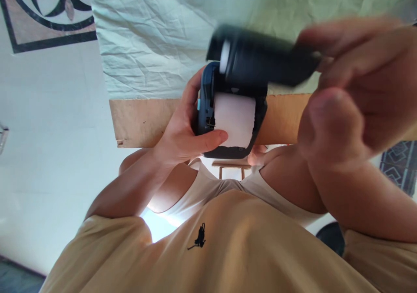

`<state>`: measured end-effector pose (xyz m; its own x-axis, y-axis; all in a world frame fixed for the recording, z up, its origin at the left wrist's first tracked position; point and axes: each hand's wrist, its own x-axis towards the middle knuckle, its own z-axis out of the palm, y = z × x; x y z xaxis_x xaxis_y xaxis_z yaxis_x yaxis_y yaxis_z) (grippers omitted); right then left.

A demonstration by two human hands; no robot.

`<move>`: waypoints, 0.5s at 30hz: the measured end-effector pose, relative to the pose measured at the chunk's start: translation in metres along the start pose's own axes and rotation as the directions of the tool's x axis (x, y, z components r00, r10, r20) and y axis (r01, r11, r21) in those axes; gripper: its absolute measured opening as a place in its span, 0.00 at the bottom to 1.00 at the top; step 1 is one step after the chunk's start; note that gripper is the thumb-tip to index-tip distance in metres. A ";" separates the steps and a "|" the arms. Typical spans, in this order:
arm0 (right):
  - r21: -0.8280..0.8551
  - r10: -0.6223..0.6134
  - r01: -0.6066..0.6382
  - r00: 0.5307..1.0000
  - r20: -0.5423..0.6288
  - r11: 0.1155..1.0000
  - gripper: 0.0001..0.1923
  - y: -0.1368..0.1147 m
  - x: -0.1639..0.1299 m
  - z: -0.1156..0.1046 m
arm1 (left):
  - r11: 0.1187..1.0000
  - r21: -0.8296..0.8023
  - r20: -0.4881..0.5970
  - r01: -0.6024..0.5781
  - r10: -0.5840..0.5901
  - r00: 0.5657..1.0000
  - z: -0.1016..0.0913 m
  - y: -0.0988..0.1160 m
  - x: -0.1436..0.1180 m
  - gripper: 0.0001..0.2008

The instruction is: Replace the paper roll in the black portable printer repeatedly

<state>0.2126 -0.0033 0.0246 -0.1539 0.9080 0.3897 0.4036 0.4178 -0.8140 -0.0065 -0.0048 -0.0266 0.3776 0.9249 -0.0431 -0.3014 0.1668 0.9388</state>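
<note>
My left hand (185, 128) is closed around the left side of a small dark receipt printer (206, 93), fingers behind it. Its thumb rests on the edge of the white paper roll (235, 119) lying in the printer's open compartment. Above the printer, my right hand (355, 84) grips the right end of a dark cover (263, 58) with a pale roller at its left end. Motion blurs the cover and this hand. The cover overlaps the top of the printer in view; whether the two are joined I cannot tell.
A wrinkled pale green cloth (146, 36) covers the table beyond the printer. The table's bare wooden edge (140, 121) runs along its near side, just above my thighs. Patterned tile floor (55, 80) shows at the left, and a dark patterned mat (399, 167) at the right.
</note>
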 end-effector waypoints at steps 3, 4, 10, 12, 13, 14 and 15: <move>0.111 0.013 0.010 0.980 -0.200 0.994 0.10 0.005 -0.002 0.006 | 1.000 0.024 -0.072 0.021 -0.019 0.997 0.005 0.005 -0.001 0.36; 0.106 0.001 0.017 0.986 -0.168 0.994 0.07 0.008 -0.002 0.007 | 0.999 0.023 -0.077 0.022 -0.021 0.997 0.006 0.006 -0.001 0.36; 0.064 -0.007 -0.008 0.974 0.228 0.998 0.23 0.023 0.000 0.011 | 0.999 -0.023 0.008 -0.039 0.039 0.999 0.005 0.004 -0.001 0.37; 0.087 0.011 -0.039 0.954 0.300 0.995 0.27 0.025 0.000 0.013 | 0.997 -0.048 0.017 -0.052 0.053 0.998 0.005 0.002 -0.001 0.31; 0.094 0.021 -0.053 0.948 0.318 0.994 0.28 0.025 0.000 0.013 | 0.997 -0.063 0.016 -0.049 0.050 0.999 0.006 0.001 -0.002 0.27; 0.092 0.028 -0.062 0.944 0.329 0.994 0.29 0.025 0.001 0.014 | 0.996 -0.078 0.021 -0.038 0.040 0.999 0.006 0.001 -0.003 0.25; 0.083 0.031 -0.062 0.944 0.329 0.995 0.30 0.026 0.001 0.014 | 0.995 -0.096 0.031 -0.018 0.021 0.999 0.006 0.001 -0.003 0.24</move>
<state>0.2101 0.0087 -0.0021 -0.4291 0.8807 0.2007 0.3364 0.3620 -0.8694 -0.0025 -0.0098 -0.0235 0.3980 0.9173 -0.0125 -0.3909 0.1819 0.9023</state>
